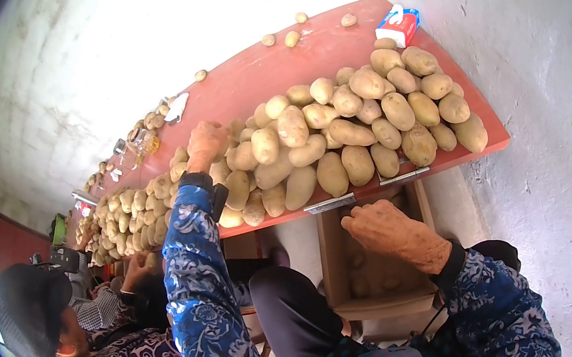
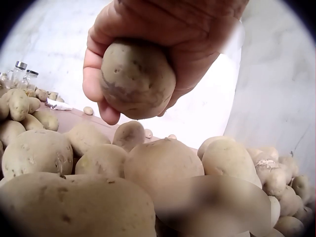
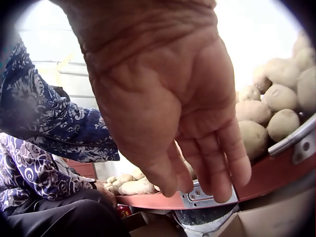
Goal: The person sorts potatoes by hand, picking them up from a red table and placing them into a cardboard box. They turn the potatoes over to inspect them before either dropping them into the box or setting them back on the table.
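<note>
My left hand (image 1: 208, 145) is stretched out over the potato pile (image 1: 350, 133) on the red table. In the left wrist view its fingers and thumb curl round a potato (image 2: 138, 81), which has dents and a dark band on its skin. That potato is hidden under the hand in the head view. My right hand (image 1: 395, 233) hangs in front of the table edge, above a cardboard box (image 1: 387, 307). The right wrist view shows its palm (image 3: 163, 89) bare and its fingers loosely bent, holding nothing.
Dim potatoes lie inside the box. Metal fittings (image 1: 330, 204) line the front edge of the red table (image 1: 237, 69). A tissue pack (image 1: 398, 25) stands at the back right corner, glass jars (image 1: 143, 141) farther left. Another person in a dark cap (image 1: 35, 315) sits on my left.
</note>
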### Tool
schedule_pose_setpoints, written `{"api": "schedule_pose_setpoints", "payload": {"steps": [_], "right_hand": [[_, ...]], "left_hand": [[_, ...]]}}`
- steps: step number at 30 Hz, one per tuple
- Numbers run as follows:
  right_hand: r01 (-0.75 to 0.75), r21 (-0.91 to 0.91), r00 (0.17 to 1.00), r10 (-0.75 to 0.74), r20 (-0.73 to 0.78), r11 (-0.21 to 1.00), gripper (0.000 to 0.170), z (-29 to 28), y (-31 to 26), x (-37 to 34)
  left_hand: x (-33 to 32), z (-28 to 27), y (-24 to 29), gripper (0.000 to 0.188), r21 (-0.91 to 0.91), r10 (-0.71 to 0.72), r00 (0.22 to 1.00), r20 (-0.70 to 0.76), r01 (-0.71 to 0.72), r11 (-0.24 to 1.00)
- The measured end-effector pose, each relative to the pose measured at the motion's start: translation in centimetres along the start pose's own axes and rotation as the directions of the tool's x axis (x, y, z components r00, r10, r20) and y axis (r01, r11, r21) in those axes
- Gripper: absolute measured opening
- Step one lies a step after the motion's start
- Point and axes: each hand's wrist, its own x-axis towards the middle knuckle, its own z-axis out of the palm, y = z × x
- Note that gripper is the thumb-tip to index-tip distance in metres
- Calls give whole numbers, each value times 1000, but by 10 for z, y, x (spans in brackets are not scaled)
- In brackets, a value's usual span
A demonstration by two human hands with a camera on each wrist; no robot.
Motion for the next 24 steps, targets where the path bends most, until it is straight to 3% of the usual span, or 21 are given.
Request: {"api": "schedule_pose_setpoints", "payload": {"steps": [6,9,12,15,17,18,19,20,21,22,24], "right_hand": [[-9,8,999,9,50,1000,5,0,0,-1],[-8,-7,1000,8,22,1000,3,-1,-1,-2],[-13,-19,1000,13,-15,1000,3,-1,2,-2],[-15,-18,1000,14,-23,1000,3,-1,0,-2],[-9,-20,1000,9,-22,1000,3,1,0,-2],[-2,-14,1000,1,-21,1000,3,4,1,-1],[8,-10,1000,-8,-23,1000,3,6,0,0],[10,-11,1000,-10,-24,1000,3,6,0,1],[12,-13,1000,-12,-18,1000,3,5,-1,2],[14,-13,1000,-14,-12,1000,3,5,-2,2],[16,-12,1000,-17,-13,1000,2,6,-2,3]], "left_hand": [[0,-1,1,43,-41,13,1000,13,-12,999],[18,7,-11,45,44,49,996,-72,-46,998],[15,3,-12,45,-54,39,994,-102,-44,998],[38,5,-27,47,-82,54,998,-39,-57,995],[53,12,-39,49,-325,104,991,-85,-126,937],[41,7,-34,49,-322,99,992,-83,-121,939],[16,-6,-22,51,-655,88,996,5,-64,753],[-9,-17,-8,54,-889,114,990,88,27,457],[-26,-20,0,59,-929,181,981,64,-8,370],[-23,-19,1,59,-929,180,982,62,-9,370],[-15,-19,6,60,-882,145,969,200,113,457]]}}
